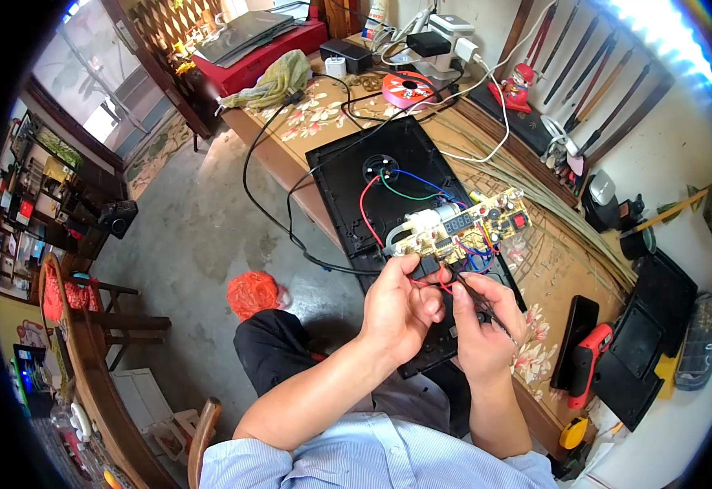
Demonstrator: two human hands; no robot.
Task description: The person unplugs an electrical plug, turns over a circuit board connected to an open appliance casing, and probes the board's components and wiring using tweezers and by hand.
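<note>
Our fingers are hiding part of the circuit board's (472, 231) lower edge, and we are not making out the wire ends there. Our hands are also covering some of the black plastic panel (340, 175) below, while glare from a lamp (678, 53) is washing out the wall at 2 o'clock.

The board is sitting just off centre, toward 3 o'clock, held above the panel. It is showing a yellowish face, a four-digit display (458, 222) and a red component (520, 221) at its far end. Our left hand (405, 306) is pinching its near end between thumb and fingers; our right hand (486, 326) is pinching thin dark wires (484, 306).

The panel is lying on a floral-patterned table (311, 118). A red-and-black power tool (591, 359) is resting at 4 o'clock, a laptop (243, 37) at 11, and a red plastic bag (254, 295) is lying on the grey floor (185, 220) at 8.
</note>
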